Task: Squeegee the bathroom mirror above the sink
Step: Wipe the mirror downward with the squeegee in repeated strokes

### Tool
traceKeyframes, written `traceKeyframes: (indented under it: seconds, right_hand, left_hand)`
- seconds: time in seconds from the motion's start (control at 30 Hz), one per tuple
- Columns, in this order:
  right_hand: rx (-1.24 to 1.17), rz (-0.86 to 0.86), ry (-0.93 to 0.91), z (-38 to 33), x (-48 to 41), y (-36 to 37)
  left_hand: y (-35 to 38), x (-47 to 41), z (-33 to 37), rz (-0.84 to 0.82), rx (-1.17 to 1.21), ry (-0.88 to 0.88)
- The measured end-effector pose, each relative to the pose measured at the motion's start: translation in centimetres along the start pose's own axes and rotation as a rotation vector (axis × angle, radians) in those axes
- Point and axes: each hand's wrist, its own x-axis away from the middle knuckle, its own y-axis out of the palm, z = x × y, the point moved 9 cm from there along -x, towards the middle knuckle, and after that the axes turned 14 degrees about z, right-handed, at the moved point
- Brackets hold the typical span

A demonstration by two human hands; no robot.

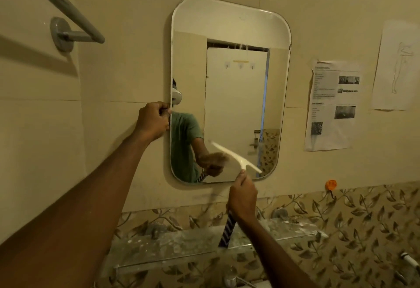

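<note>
A tall mirror with rounded corners hangs on the beige tiled wall. My left hand grips the mirror's left edge at mid height, fingers curled round the rim. My right hand holds the handle of a white squeegee. The blade lies tilted against the lower right part of the glass, its left end higher. The handle's dark striped end sticks out below my fist. The mirror reflects a person in a green shirt and a white door.
A grey towel rail juts from the wall at upper left. Printed sheets are taped to the wall right of the mirror, with an orange hook below. A dusty glass shelf and taps sit beneath, against leaf-patterned tiles.
</note>
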Motion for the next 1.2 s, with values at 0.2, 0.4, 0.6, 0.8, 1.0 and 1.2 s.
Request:
traceKeyframes:
  seconds: [0.2, 0.4, 0.6, 0.8, 1.0, 1.2]
  right_hand:
    - [-0.024, 0.156, -0.132, -8.3, -11.4, -2.4]
    - [-0.017, 0.068, -0.408, -20.1, -15.5, 0.5]
    - [0.124, -0.080, -0.505, -12.3, -6.4, 1.3]
    - [0.075, -0.176, -0.598, -21.1, -8.8, 4.6]
    - [0.130, -0.162, -0.670, -31.6, -12.1, 7.1]
    - [0.184, -0.158, -0.830, -30.1, -10.7, 5.9]
  left_hand:
    - [0.2, -0.2, -0.2, 0.002, -0.014, 0.004]
    - [0.0, -0.2, -0.2, 0.016, -0.010, -0.008]
    - [-0.1, 0.0, 0.1, 0.004, -0.025, -0.014]
    - [0.2, 0.0, -0.1, 0.017, -0.028, -0.015]
    - [0.4, -0.1, -0.1, -0.004, -0.059, 0.004]
    - [0.3, -0.1, -0.1, -0.019, -0.024, 0.002]
